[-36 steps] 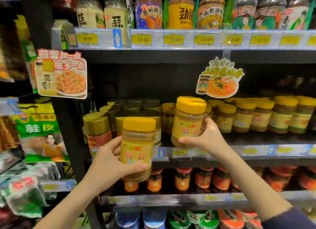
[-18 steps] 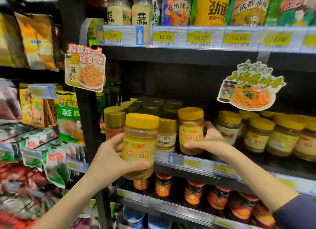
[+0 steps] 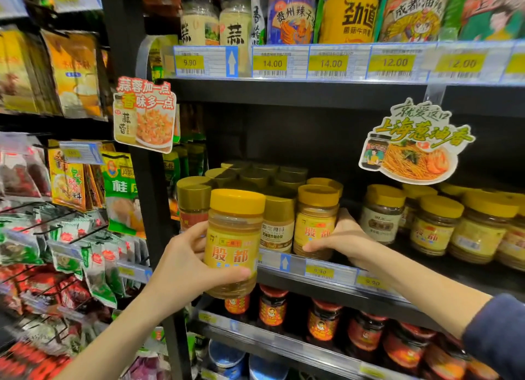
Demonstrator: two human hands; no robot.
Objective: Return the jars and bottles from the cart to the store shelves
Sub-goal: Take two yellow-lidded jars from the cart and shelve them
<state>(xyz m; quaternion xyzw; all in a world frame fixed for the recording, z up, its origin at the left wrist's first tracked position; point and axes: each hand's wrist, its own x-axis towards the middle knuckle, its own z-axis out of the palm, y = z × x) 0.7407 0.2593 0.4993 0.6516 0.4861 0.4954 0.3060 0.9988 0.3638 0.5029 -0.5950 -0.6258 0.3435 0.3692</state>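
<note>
While the left hand grips the raised yellow-lidded jar, thumb across its label and fingers curled round its far side, the right hand clasps the shelved yellow-lidded jar (upright by the shelf edge), thumb at its base. A gold-lidded jar stands between both thumbs.

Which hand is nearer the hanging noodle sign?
Right. The right hand, gripping the shelved yellow-lidded plastic jar, is below-left of the cut-out cardboard noodle sign; the left hand, holding the raised yellow-lidded jar, is farther left.
</note>
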